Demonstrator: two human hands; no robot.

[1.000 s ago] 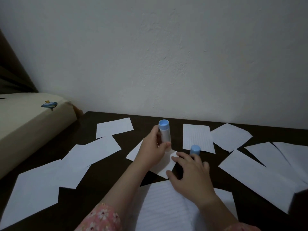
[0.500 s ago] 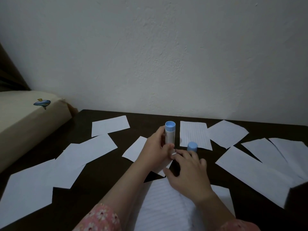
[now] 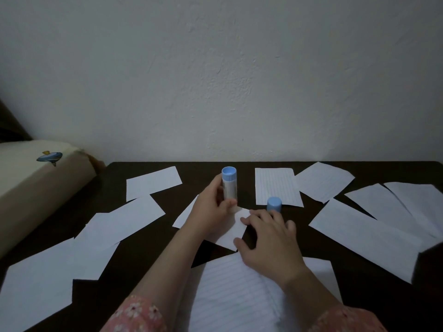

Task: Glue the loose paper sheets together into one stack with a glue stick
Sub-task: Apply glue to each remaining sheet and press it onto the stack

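The left hand (image 3: 211,209) is gripping the glue stick (image 3: 229,185) upright, its lower end on a small paper sheet (image 3: 236,227); the right hand (image 3: 269,238) is lying with spread fingers pressing that sheet, the blue cap (image 3: 274,204) standing just beyond it. Loose sheets (image 3: 278,186) are lying scattered across the dark desk (image 3: 299,245) against a white wall (image 3: 215,80)

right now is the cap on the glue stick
No, the blue cap stands apart on the table while the left hand holds the glue stick.

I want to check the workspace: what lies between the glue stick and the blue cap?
Head view: bare dark table between the glue stick and blue cap, nothing else.
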